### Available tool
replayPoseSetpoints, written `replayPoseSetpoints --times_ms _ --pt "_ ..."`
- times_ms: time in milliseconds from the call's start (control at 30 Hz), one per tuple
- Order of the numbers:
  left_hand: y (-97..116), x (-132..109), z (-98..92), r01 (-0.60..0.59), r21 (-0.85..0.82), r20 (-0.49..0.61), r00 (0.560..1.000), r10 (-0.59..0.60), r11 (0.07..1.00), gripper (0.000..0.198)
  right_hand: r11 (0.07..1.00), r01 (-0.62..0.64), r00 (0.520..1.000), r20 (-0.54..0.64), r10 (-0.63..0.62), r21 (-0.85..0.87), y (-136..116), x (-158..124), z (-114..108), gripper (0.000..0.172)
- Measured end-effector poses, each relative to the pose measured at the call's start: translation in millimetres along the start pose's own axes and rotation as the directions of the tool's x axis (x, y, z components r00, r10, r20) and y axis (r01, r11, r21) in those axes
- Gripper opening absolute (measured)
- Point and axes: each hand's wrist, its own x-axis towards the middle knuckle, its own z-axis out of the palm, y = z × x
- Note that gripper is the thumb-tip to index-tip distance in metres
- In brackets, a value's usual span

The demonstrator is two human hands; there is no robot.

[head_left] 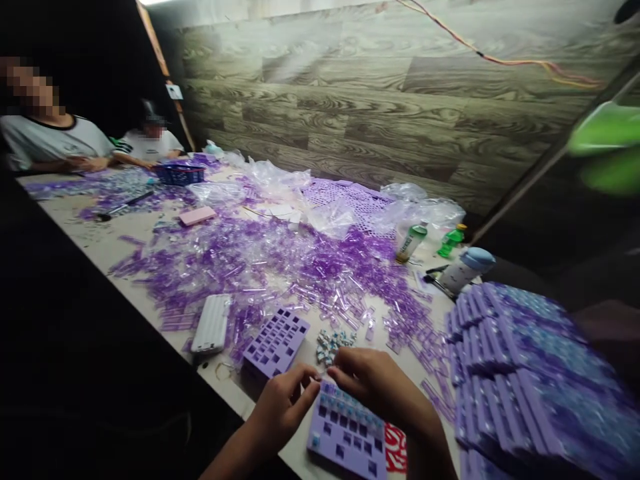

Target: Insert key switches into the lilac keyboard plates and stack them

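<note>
Close in front of me lies a purple foam tray (333,433) with rows of square holes. Small light-blue and white pieces sit in its upper rows, and one more at its lower left. Above its far edge, my left hand (289,401) has thumb and forefinger pinched together. My right hand (373,380) is beside it, its fingers also closed; whatever is between the fingertips is too small to make out. Just beyond my fingertips is a pile of small blue and silver pieces (330,343). A second purple foam tray (275,347), its holes unfilled, rests left of the pile.
Loose purple transparent strips (270,253) cover much of the table. A white phone-like object (211,325) lies at left. Stacked filled trays (505,393) stand high at right, near a flask (467,270) and a bottle (411,241). Two people (65,143) sit at the far left.
</note>
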Motion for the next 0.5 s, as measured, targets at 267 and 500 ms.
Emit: replayPoseSetpoints --times_ms 267,500 --pt "-47.4 -4.9 27.3 -0.125 0.191 -0.075 0.987 0.141 0.974 0.020 0.907 -0.419 0.852 -0.363 0.377 -0.040 48.8 -21.1 -32.7 0.027" --pt "-82.8 -14.7 45.9 -0.085 0.226 -0.241 0.960 0.141 0.970 0.027 0.883 -0.468 0.592 -0.737 0.327 0.016 65.5 -27.0 -44.5 0.034"
